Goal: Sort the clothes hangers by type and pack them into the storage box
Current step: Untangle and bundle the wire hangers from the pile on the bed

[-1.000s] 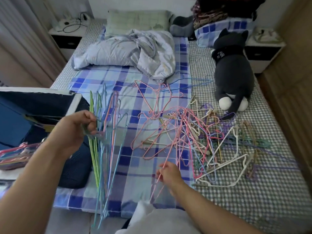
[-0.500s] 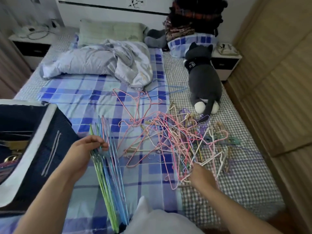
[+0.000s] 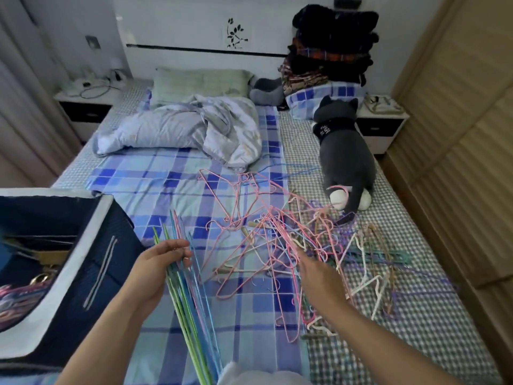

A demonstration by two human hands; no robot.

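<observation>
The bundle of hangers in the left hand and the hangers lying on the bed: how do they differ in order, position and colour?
The bundle of hangers is lined up in parallel, gripped by the left hand; the pile of hangers is tangled and lies loose on the bed. The bundle looks green and blue, while the pile looks mostly pink, with white and purple. Both seem to be thin hangers. The right hand reaches into the pile.

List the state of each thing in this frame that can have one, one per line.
Left hand: gripping a bundle of wire hangers.
Bundle of wire hangers: gathered, held tilted over the bed.
Right hand: reaching into the hanger pile; grip hidden.
Hanger pile: tangled, unsorted on the bed.
Storage box: open, some hangers inside.
Quilt: crumpled.
Plush cat: lying on the bed.
</observation>
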